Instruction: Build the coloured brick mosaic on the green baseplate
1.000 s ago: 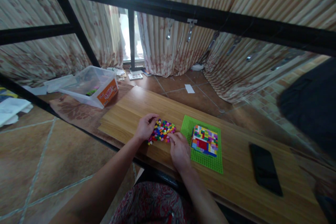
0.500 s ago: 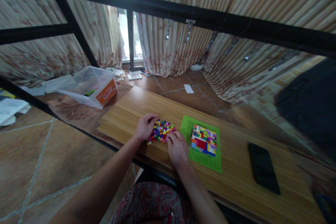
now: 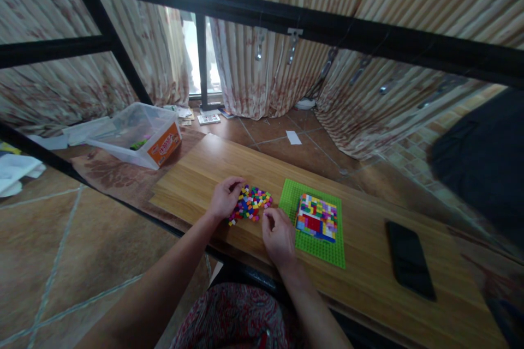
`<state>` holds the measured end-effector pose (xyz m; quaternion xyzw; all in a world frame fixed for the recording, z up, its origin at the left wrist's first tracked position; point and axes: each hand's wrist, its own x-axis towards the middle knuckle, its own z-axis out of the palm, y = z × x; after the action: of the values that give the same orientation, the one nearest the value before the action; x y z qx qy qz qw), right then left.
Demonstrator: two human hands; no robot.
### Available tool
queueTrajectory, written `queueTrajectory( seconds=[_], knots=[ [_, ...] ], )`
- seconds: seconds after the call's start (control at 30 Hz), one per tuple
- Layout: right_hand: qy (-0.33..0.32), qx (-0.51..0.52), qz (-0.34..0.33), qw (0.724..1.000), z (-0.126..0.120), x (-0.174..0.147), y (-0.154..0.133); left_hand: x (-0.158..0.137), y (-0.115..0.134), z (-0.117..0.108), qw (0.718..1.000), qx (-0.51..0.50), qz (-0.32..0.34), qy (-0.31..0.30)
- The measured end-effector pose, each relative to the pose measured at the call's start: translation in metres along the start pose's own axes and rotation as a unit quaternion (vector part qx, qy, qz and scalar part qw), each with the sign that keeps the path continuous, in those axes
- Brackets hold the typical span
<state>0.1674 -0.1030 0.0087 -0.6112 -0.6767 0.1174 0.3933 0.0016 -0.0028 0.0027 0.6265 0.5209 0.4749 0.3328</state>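
Note:
A loose pile of small multicoloured toy bricks [image 3: 250, 204] lies on the wooden board. At the pile's left edge rests my left hand [image 3: 224, 198], its fingers loosely curved with thumb and forefinger apart, touching the outer bricks. My right hand [image 3: 279, 234] is just off the pile's right side, thumb and forefinger pinched together; whatever is between them is too small to make out. Right of that hand, a green baseplate [image 3: 321, 255] carries a built block of colourful bricks [image 3: 316, 217] with a red patch near its front.
A black phone [image 3: 410, 260] lies on the right part of the wooden board [image 3: 364, 262]. Left of the board stands a clear plastic bin [image 3: 135, 133] with an orange label. A black metal bar [image 3: 262, 8] crosses above, before striped curtains [image 3: 254, 76]. Papers [image 3: 209, 118] lie on the floor.
My right hand has drawn slightly back from the pile, its fingers more curled and pinched. My left hand has stayed at the pile's left edge.

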Motion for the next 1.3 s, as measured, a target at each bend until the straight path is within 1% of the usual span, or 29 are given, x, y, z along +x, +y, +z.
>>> queueTrajectory(
  seconds=[0.13,0.23,0.33,0.43,0.5,0.6,0.7,0.77,0.9,1.03,1.3],
  knots=[
    [0.007,0.031,0.017,0.999,-0.001,0.0,0.0,0.001,-0.002,0.0,1.0,-0.002,0.002,-0.003],
    [0.017,0.064,0.033,0.997,-0.007,-0.003,-0.004,0.001,-0.003,0.0,1.0,-0.002,-0.001,-0.005],
    [0.028,0.077,0.059,0.995,-0.02,-0.01,-0.009,0.001,-0.003,0.0,1.0,-0.002,-0.007,-0.003],
    [0.04,0.065,0.082,0.994,-0.041,-0.022,-0.007,0.001,-0.002,0.0,1.0,-0.002,-0.008,-0.002],
    [0.063,0.045,0.088,0.993,-0.056,-0.03,0.0,0.001,-0.001,-0.001,1.0,-0.004,-0.007,-0.003],
    [0.125,0.0,0.098,0.987,-0.079,-0.042,0.02,0.001,0.0,-0.001,1.0,-0.005,-0.006,-0.003],
    [0.189,-0.056,0.123,0.973,-0.097,-0.05,0.042,0.001,0.0,-0.002,1.0,-0.001,-0.006,0.0],
    [0.216,-0.079,0.139,0.963,-0.104,-0.051,0.055,0.001,0.0,-0.002,1.0,0.002,-0.006,-0.001],
    [0.235,-0.076,0.155,0.957,-0.107,-0.047,0.067,0.001,0.0,-0.002,1.0,0.004,-0.01,-0.003],
    [0.23,-0.049,0.151,0.96,-0.102,-0.039,0.068,0.001,0.001,-0.002,1.0,0.003,-0.008,-0.005],
    [0.224,-0.046,0.153,0.961,-0.097,-0.033,0.077,0.001,-0.001,-0.001,1.0,0.013,-0.005,0.002]
  ],
)
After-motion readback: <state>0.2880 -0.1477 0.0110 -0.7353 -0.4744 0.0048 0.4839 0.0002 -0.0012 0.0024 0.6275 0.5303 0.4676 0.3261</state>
